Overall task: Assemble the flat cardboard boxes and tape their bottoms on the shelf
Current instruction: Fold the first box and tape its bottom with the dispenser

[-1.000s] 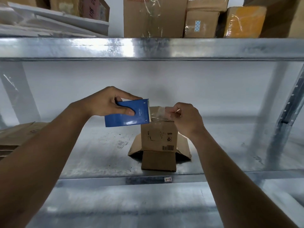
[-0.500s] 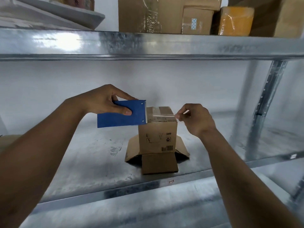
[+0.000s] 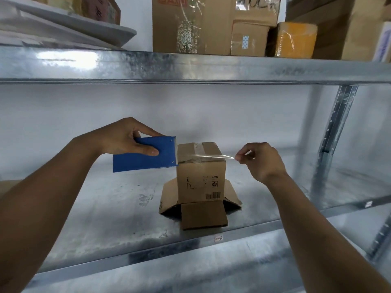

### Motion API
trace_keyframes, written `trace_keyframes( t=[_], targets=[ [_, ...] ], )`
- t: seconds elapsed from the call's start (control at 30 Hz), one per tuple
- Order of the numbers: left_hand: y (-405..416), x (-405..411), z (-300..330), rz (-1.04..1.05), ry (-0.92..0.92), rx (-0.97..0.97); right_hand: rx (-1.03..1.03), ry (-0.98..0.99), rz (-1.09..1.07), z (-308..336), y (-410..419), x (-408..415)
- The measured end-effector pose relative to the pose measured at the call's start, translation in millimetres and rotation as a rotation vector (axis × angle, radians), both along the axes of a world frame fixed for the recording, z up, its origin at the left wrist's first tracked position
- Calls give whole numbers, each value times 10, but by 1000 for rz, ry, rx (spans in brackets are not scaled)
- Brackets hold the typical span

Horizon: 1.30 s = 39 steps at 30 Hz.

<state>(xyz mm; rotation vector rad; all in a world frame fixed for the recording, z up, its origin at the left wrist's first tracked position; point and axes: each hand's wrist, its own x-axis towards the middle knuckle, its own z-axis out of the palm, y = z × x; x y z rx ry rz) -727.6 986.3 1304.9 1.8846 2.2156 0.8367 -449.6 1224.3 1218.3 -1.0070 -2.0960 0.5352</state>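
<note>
A small cardboard box [image 3: 201, 178] stands upside down on the metal shelf [image 3: 101, 208], its lower flaps splayed out on the shelf. One strip of clear tape lies along its upturned bottom. My left hand [image 3: 124, 136] grips a blue tape dispenser [image 3: 146, 155] at the box's top left edge. My right hand [image 3: 258, 159] pinches the free end of a clear tape strip [image 3: 209, 157], stretched from the dispenser across the box top to just past its right edge.
An upper metal shelf [image 3: 190, 66] carries several taped cardboard boxes [image 3: 190, 24] and white flat sheets [image 3: 63, 28]. A steel upright [image 3: 336, 132] stands at the right. Flat cardboard [image 3: 8, 185] lies at the far left edge.
My right hand has pulled the tape end rightward, from over the box top to beyond its right edge, so the strip is longer. The left hand keeps the dispenser at the left edge.
</note>
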Motion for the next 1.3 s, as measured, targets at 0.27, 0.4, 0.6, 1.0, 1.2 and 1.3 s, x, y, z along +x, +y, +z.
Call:
trace_keyframes(
  t=[0.27, 0.4, 0.6, 1.0, 1.2, 1.3],
  targets=[
    [-37, -69, -51, 15, -22, 30, -45, 115, 138, -57, 22, 29],
    [-86, -117, -105, -19, -46, 45, -67, 121, 176, -88, 39, -31],
    [-133, -253, -166, -24, -100, 49, -102, 117, 182, -153, 93, -133],
    [94, -269, -400, -2, -67, 56, -430, 452, 393, -561, 77, -251],
    [189, -250, -470, -3, -38, 72, -467, 571, 312, -688, 47, -455],
    [226, -278, -483, -11, -22, 83, -533, 570, 285, -611, 93, -565]
  ],
)
